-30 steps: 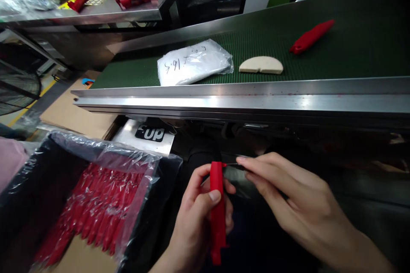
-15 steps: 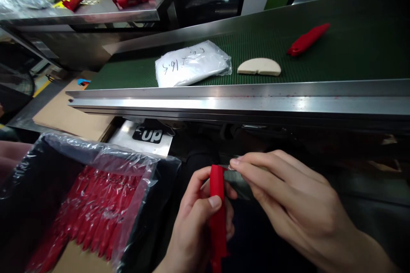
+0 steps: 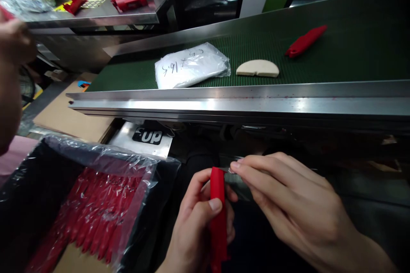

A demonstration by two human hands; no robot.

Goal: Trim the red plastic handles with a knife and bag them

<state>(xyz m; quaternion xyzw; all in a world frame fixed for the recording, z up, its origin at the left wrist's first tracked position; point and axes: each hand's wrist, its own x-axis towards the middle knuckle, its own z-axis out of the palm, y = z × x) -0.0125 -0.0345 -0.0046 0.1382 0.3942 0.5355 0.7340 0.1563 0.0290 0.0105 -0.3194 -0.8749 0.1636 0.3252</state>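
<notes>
A co-worker's hand (image 3: 14, 40) has entered at left; near us, our left hand (image 3: 196, 213) grips the red part (image 3: 218, 192), our right hand (image 3: 296, 198) pinches a thin tool (image 3: 227, 170) that, overpressed, could slip.

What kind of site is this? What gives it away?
Likely a factory line workstation: there's a green conveyor belt, a plastic-lined bin holding rows of similar red parts, and a like-coloured piece in the worker's left hand.
</notes>
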